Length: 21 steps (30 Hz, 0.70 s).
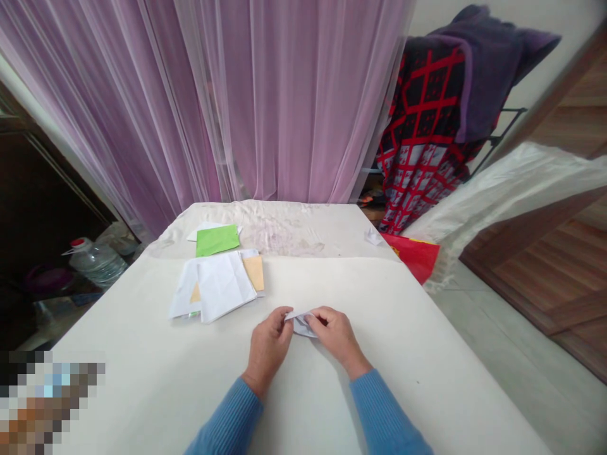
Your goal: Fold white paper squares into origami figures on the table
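A small folded piece of white paper (301, 323) lies on the white table (427, 354) between my two hands. My left hand (270, 346) pinches its left edge with curled fingers. My right hand (336, 333) grips its right side, fingers closed over it. Both arms wear blue sleeves. Most of the paper is hidden under my fingers.
A loose pile of white and tan paper sheets (218, 287) lies left of centre, with a green sheet (217, 239) behind it. A small folded white paper piece (374, 236) sits at the far right edge. Purple curtains, a clothes rack and a water jug (95, 258) surround the table.
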### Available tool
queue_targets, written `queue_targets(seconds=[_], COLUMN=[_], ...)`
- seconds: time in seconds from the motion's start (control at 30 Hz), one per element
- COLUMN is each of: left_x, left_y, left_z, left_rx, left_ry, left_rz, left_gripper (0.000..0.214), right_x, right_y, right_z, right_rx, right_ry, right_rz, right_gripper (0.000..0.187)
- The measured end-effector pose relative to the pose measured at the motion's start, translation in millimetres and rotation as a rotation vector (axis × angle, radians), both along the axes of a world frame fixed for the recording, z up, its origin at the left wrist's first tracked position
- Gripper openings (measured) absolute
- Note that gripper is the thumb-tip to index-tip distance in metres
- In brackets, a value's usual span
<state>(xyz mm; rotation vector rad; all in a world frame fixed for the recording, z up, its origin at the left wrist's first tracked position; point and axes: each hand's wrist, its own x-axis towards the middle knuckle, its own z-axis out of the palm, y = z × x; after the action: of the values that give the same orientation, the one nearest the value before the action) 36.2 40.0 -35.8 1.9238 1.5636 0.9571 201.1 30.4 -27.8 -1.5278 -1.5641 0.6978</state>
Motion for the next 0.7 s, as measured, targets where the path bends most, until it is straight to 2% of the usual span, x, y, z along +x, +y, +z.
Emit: queue_targets(seconds=[0.2, 0.4, 0.7], left_x=[2.0, 1.7, 2.8], left_y=[-0.5, -0.6, -1.2], left_z=[1.8, 4.3, 7.3], left_rx=[-0.004, -0.024, -0.027], left_ry=[0.021, 0.039, 0.081], left_rz=[-0.016, -0.001, -0.016], left_gripper=[0.046, 0.053, 0.056], right_x=[-6.9, -12.4, -14.6], right_y=[-3.5, -5.5, -2.7], right_z=[-1.3, 2.6, 5.1], right_rx=[0.052, 0.048, -0.040], right_ry=[0.012, -0.051, -0.090], right_rz=[-0.066, -0.101, -0.174], right_gripper=[0.029, 0.029, 0.029])
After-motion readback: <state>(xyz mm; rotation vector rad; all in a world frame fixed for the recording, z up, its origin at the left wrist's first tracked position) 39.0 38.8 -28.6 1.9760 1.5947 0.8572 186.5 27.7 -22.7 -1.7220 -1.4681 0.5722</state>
